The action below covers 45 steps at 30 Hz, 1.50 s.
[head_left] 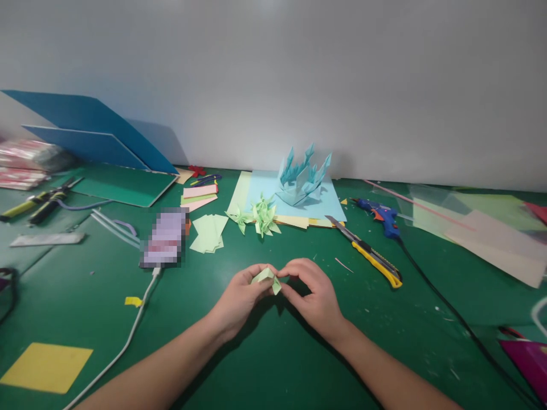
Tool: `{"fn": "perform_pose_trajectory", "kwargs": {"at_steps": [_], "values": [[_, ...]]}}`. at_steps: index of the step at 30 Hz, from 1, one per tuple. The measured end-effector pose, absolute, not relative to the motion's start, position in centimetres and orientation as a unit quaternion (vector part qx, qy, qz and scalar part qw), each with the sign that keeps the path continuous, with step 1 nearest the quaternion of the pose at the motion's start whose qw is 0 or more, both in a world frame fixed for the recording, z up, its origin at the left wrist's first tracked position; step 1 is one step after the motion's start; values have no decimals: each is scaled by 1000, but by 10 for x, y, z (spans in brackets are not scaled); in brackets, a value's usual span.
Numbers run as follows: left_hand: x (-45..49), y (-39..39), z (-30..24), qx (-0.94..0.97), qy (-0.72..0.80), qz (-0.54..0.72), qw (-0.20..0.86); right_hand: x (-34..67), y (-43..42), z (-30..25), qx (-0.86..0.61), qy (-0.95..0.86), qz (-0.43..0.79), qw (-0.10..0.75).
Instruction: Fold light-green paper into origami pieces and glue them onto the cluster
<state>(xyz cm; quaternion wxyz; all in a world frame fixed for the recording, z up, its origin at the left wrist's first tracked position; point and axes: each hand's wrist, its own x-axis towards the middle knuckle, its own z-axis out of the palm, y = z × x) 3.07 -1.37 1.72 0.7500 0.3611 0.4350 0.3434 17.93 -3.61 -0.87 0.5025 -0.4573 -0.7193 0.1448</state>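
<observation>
A small folded piece of light green paper (265, 275) is pinched in my left hand (243, 293), its creased flaps showing between thumb and fingers. My right hand (314, 296) has thumb and forefinger closed at the paper's right edge; the exact grip is partly hidden. Beyond my hands lie folded light green paper flowers (265, 215). To their left is a stack of light green paper slips (209, 233). Farther back, a blue folded-paper piece with upright points (301, 182) stands on light blue paper (331, 208).
A yellow utility knife (371, 262) and a blue glue gun (380, 215) lie to the right, the gun's cable running forward. On the left are a phone (166, 239) with a white cable (135, 336), pliers (49, 199), blue boards (94, 136) and yellow paper (47, 367).
</observation>
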Motion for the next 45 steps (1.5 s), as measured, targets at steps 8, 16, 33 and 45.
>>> {"fn": "perform_pose_trajectory", "kwargs": {"at_steps": [8, 16, 33, 45], "values": [[30, -15, 13, 267, 420, 385, 777, 178, -36, -8, -463, -694, 180, 522], [33, -19, 12, 259, 395, 407, 782, 178, -35, -6, -470, -668, 218, 534], [34, -23, 21, 316, 388, 392, 772, 178, -35, -11, -431, -640, 293, 565], [32, -24, 19, 339, 384, 368, 776, 180, -36, -11, -398, -563, 435, 579]]}}
